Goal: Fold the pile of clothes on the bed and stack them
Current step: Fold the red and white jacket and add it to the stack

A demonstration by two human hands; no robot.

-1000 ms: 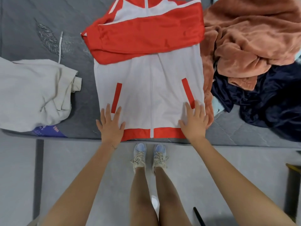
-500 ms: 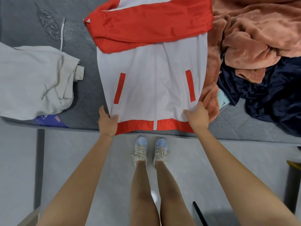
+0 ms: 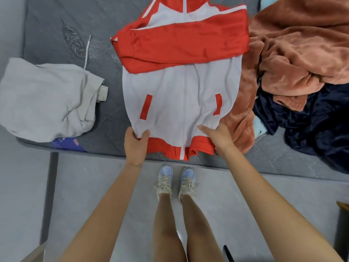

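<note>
jacket point(image 3: 181, 103) 1 | fleece point(image 3: 294, 53) 1 | grey top point(image 3: 47, 99) 1 | navy garment point(image 3: 311, 129) 1 | hands point(image 3: 135, 142) point(image 3: 220, 138) 2

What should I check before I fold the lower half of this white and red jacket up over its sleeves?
1. Left hand grips one corner of the jacket: ok.
2. Right hand grips the other corner: ok.
3. Red sleeves folded across the chest: ok.
4. Hem taut between the hands: not ok, it sags and bunches near the zipper.
5. Jacket's right edge free of the brown fleece: cannot tell, they touch.
</note>
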